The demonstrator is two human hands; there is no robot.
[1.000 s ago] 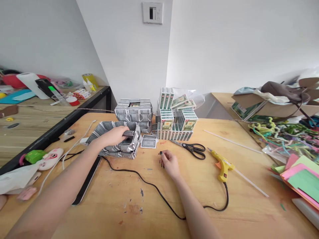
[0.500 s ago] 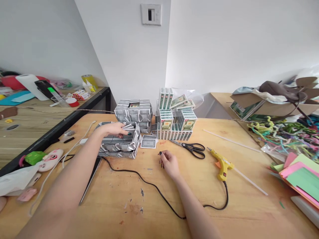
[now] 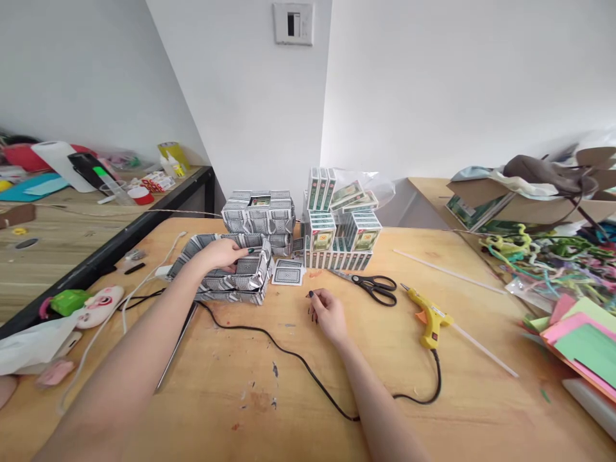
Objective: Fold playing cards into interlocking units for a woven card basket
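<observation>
My left hand point(image 3: 222, 255) reaches into an oblong box point(image 3: 240, 283) built from folded patterned playing cards. Its index finger stretches toward the box's right inner wall, and the other fingers are partly hidden; nothing shows gripped in it. My right hand point(image 3: 328, 313) rests loosely curled on the tabletop, with nothing visible in it. Flat cards point(image 3: 289, 272) lie between that box and a stack of card packs point(image 3: 322, 234). Behind the box stands a second card-built block point(image 3: 260, 215). Black-handled scissors point(image 3: 373, 287) lie beyond my right hand.
A yellow glue gun point(image 3: 430, 317) lies to the right, its black cord point(image 3: 289, 356) crossing the table. Glue sticks point(image 3: 447, 273), pipe cleaners point(image 3: 548, 256) and coloured paper point(image 3: 584, 346) are farther right. A white cable point(image 3: 99, 333) and a squishy toy point(image 3: 100, 307) lie left.
Folded cards at my left fingertips no longer show there, and that hand sits slightly differently inside the box. The box appears shifted or turned a little. My right hand stays put.
</observation>
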